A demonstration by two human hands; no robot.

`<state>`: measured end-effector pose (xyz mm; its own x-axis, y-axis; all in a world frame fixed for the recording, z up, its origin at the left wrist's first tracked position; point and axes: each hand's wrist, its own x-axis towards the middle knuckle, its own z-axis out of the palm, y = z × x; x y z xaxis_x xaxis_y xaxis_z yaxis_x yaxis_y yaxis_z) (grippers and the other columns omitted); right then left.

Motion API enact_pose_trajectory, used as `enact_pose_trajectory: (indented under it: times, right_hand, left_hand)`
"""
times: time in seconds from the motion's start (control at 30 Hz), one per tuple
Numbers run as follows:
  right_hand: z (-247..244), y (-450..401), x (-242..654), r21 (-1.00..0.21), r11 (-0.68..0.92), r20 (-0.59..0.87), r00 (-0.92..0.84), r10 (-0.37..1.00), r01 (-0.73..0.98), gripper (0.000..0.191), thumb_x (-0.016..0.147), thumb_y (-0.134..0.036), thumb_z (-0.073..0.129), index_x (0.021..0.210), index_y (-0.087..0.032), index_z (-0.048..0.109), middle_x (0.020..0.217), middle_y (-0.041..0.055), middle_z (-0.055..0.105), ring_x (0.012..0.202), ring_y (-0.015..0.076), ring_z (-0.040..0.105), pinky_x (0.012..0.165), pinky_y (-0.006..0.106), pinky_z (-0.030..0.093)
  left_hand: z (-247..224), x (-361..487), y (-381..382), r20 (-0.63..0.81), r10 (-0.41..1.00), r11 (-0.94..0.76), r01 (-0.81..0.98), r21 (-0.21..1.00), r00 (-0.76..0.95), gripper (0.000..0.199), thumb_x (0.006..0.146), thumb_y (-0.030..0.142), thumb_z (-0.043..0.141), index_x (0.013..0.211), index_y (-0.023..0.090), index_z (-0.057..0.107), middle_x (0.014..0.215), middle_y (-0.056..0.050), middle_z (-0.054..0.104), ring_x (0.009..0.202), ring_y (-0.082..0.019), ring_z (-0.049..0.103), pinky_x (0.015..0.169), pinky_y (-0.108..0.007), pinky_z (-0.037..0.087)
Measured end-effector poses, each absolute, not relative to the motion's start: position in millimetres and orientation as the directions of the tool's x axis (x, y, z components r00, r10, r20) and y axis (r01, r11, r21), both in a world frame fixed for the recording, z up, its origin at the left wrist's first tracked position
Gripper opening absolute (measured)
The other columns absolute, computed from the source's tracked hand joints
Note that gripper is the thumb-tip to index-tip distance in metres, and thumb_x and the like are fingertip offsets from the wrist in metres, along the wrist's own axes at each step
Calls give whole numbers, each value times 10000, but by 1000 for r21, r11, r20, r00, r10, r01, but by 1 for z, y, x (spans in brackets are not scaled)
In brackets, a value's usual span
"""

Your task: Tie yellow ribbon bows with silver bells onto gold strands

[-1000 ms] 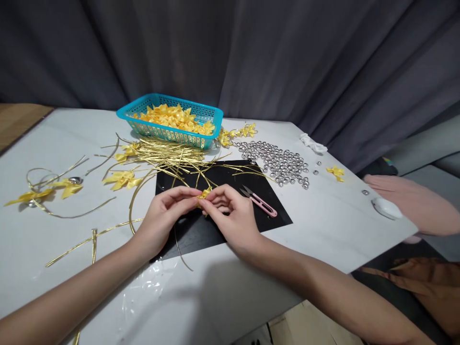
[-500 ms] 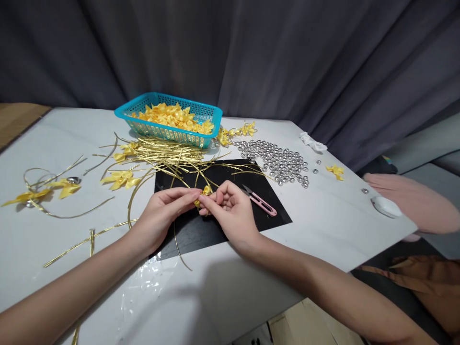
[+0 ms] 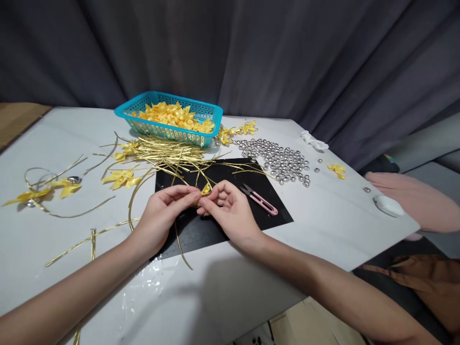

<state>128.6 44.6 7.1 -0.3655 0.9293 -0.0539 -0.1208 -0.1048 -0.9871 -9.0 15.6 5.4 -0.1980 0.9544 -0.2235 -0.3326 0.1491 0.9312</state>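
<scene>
My left hand (image 3: pixel 163 211) and my right hand (image 3: pixel 232 211) meet over the black mat (image 3: pixel 201 237). Both pinch a small yellow ribbon bow (image 3: pixel 206 189) between thumb and fingertips; the fingers hide much of it. A thin gold cord (image 3: pixel 181 249) hangs down below my left hand. Beyond the hands lies a bundle of gold cords (image 3: pixel 167 152). Right of my right hand, pink thread snips (image 3: pixel 264 203) rest on the mat.
At the back stands a blue basket (image 3: pixel 215 117) of yellow bows. Many silver beads (image 3: pixel 287 163) are spread to its right. Loose bows and cords (image 3: pixel 68 187) lie at the left. A white mouse-like object (image 3: pixel 388 206) sits near the right edge.
The fingertips of my right hand have closed in nearer those of my left, covering more of the yellow bow. The view has shifted very slightly.
</scene>
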Motion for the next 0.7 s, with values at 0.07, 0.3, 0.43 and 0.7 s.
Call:
enact_pose_trajectory:
  times: [0.07,0.3,0.43,0.7]
  right_hand:
    - [8,45,129,-984,-131,-77,-381,922,-118,299,681,-280,723,726,-193,440,674,-70,545,570,68,637,559,180,499]
    - [10,46,129,-986,-142,-98,-371,924,-93,345,616,-278,781,718,-183,466,646,-76,530,524,39,547,501,157,482]
    - [10,49,130,-979,-179,-126,-393,911,-99,330,601,-272,787,712,-181,489,634,-76,512,575,52,543,525,167,528]
    - [10,54,133,-977,-209,-173,-426,888,-40,349,568,-276,804,702,-168,500,613,-77,526,546,47,539,520,171,532]
  left_hand:
    - [4,-10,16,-220,955,145,-333,931,-198,150,613,280,816,686,185,726,702,9,690,669,-93,599,658,-173,474]
    - [3,-9,17,-202,963,141,-306,941,-180,150,638,299,802,708,193,722,752,3,698,716,-107,613,691,-182,486]
    - [4,-9,15,-181,969,138,-237,962,-169,183,633,329,801,754,206,739,813,-22,734,774,-149,648,756,-240,506]
    - [2,-9,14,-153,972,132,-128,983,-179,185,643,357,789,757,219,744,815,-23,747,791,-165,659,768,-262,512]
